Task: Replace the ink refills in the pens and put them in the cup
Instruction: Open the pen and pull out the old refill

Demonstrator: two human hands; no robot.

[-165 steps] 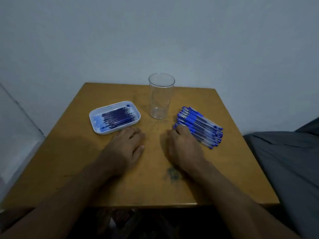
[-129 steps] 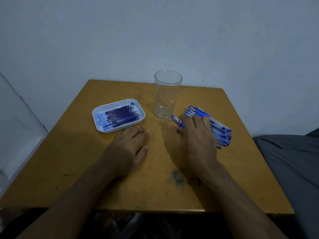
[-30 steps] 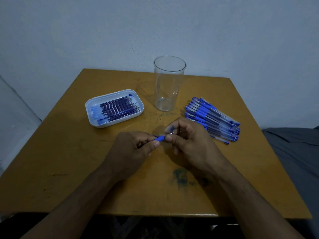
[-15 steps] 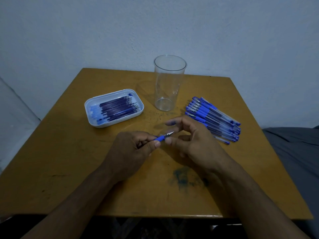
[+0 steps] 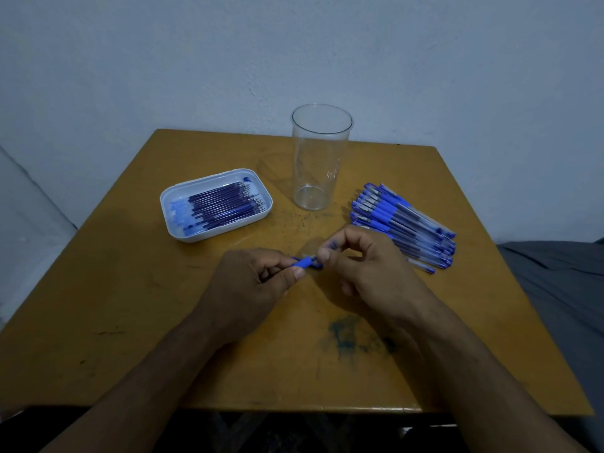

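Pen in hand: I am holding one blue pen (image 5: 305, 262) just below the middle of the frame, its blue grip section showing between my two hands and the rest of the barrel hidden inside my left fist.
Long axis: the pen is lying roughly left to right across the frame, tip end pointing right and slightly up, toward my right hand.
Left hand: my left hand (image 5: 251, 286) is gripping the barrel, fingers curled round it, thumb lying along the grip.
Right hand: my right hand (image 5: 362, 266) is pinching the tip end between thumb and curled forefinger; whether the tip cone is already loose I cannot tell.
Key relation: both hands are meeting on the pen, the right one at the end that has to come off, so I am judging the coming move to be a twist and pull along that axis, rightward.
Refills: the new ink refills (image 5: 222, 206) are lying in a white tray (image 5: 170, 220) at the middle left, nearer my left hand.
Cup: the clear plastic cup (image 5: 322, 158) is standing upright and empty above my hands, at the centre.
Other pens: a pile of blue pens (image 5: 402, 223) is lying at the middle right, just beside my right hand.
Surface: everything is resting on a yellow-brown table (image 5: 130, 322).
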